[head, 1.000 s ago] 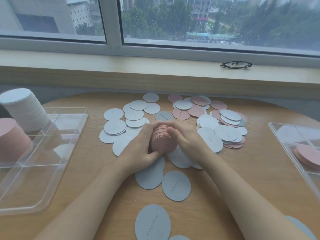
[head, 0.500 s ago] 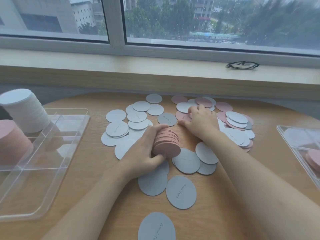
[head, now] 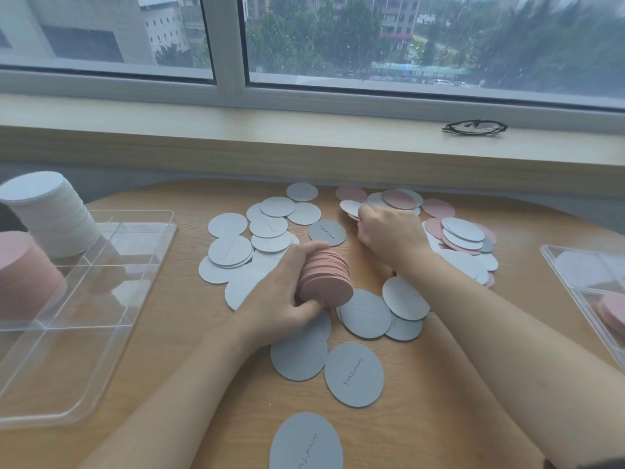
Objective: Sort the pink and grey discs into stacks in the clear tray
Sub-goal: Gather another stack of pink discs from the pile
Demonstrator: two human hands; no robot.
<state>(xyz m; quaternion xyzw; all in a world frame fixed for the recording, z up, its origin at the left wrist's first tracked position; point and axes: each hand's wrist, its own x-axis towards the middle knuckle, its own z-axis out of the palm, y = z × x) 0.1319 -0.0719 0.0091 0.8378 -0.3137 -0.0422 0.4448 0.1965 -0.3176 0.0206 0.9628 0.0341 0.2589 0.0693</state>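
Sorting partly done; many discs remain loose on the desk.

Your left hand grips a pink stack held on edge, its axis roughly level, faces toward you; your right hand pinches discs at the far pile; tall grey stack and pink stack already stand in the clear tray; scattered grey discs lie flat.

One head-worn camera is looking forward and down from the person's seat, sitting close over the table. It is facing the window and sill, with both forearms reaching in from the bottom edge.
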